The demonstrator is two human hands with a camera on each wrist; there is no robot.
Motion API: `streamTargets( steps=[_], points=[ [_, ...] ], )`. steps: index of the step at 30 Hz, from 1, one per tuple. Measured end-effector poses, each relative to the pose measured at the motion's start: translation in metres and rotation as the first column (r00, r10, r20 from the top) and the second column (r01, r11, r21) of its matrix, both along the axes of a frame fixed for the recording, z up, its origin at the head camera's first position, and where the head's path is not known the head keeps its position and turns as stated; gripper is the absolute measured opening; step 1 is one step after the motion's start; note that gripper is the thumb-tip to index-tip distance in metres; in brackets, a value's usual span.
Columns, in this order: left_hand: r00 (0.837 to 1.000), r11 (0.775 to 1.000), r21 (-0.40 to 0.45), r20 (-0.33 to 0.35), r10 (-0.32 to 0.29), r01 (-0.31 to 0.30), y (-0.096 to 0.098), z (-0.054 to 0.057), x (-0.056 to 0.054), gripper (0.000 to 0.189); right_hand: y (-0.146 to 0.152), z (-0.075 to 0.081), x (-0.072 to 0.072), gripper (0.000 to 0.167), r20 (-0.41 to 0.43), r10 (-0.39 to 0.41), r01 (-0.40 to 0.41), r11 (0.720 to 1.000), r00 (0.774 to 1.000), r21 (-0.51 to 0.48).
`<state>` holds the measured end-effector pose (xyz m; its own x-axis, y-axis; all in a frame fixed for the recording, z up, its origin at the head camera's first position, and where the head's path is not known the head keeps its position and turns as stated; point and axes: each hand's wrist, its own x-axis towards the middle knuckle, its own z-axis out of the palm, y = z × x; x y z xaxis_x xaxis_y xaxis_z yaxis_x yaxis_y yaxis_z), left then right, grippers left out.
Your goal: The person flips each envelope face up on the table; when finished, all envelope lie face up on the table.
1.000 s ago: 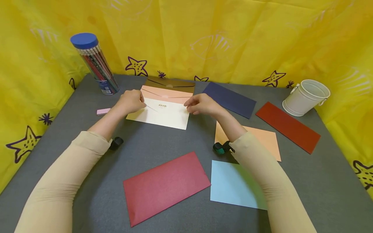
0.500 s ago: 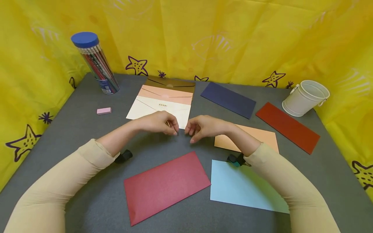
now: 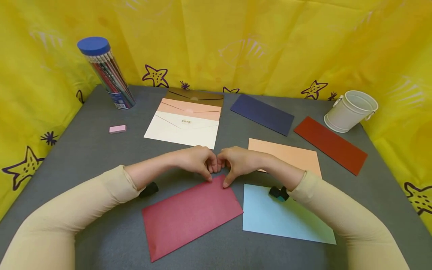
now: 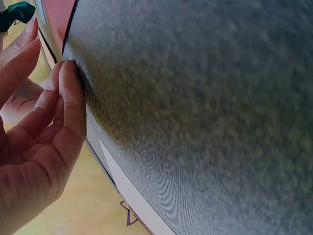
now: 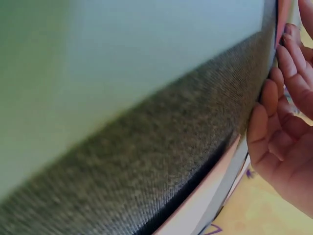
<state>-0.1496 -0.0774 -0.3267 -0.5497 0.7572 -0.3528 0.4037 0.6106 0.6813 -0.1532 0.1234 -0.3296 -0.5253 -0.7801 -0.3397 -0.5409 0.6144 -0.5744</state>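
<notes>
A dark red envelope [image 3: 189, 217] lies tilted on the grey table in the head view. Both hands meet just beyond its far right corner, fingertips close to the tabletop. My left hand [image 3: 199, 161] has bent fingers, its thumb at the envelope's far edge. On the other side of the corner, the thumb of my right hand [image 3: 237, 161] overlaps the envelope in the head view. Each thumb stands apart from its own fingers, with nothing pinched between. In the left wrist view the left fingers [image 4: 71, 98] come down at the table beside the red corner [image 4: 58, 22].
White [image 3: 182, 131], pink [image 3: 189, 108] and gold envelopes [image 3: 195, 96] overlap at the back. Navy [image 3: 262, 114], orange-red [image 3: 330, 145], peach [image 3: 297, 155] and light blue envelopes [image 3: 287, 217] lie rightward. A pencil tub [image 3: 108, 75], pink eraser [image 3: 117, 129] and white bucket [image 3: 351, 112] stand farther out.
Both hands have left the white envelope and come nearer, meeting at the dark red envelope's far corner. The white envelope stays over the pink and gold ones.
</notes>
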Motion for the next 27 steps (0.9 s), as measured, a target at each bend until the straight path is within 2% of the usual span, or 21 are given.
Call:
streamTargets(
  steps=[4, 10, 17, 27],
  points=[
    [1.000, 0.999, -0.023, 0.004, -0.023, 0.023, 0.003, 0.000, 0.001, 0.024, -0.001, -0.001, 0.005, 0.050, -0.046, 0.020, -0.018, 0.999, 0.999, 0.032],
    [0.999, 1.000, -0.025, 0.039, -0.007, 0.008, 0.003, 0.003, -0.001, 0.022, -0.003, -0.001, 0.011, 0.059, -0.120, 0.048, -0.040, 0.997, 0.992, 0.066],
    [0.997, 1.000, -0.021, 0.074, -0.005, 0.006, 0.001, 0.002, -0.002, 0.021, -0.006, -0.004, 0.015, 0.061, -0.187, 0.053, -0.033, 0.993, 0.981, 0.109],
    [0.992, 1.000, 0.005, 0.130, -0.004, 0.003, 0.000, 0.000, -0.001, 0.022, -0.007, -0.004, 0.019, 0.059, -0.176, 0.032, -0.010, 0.992, 0.984, 0.122]
  ],
)
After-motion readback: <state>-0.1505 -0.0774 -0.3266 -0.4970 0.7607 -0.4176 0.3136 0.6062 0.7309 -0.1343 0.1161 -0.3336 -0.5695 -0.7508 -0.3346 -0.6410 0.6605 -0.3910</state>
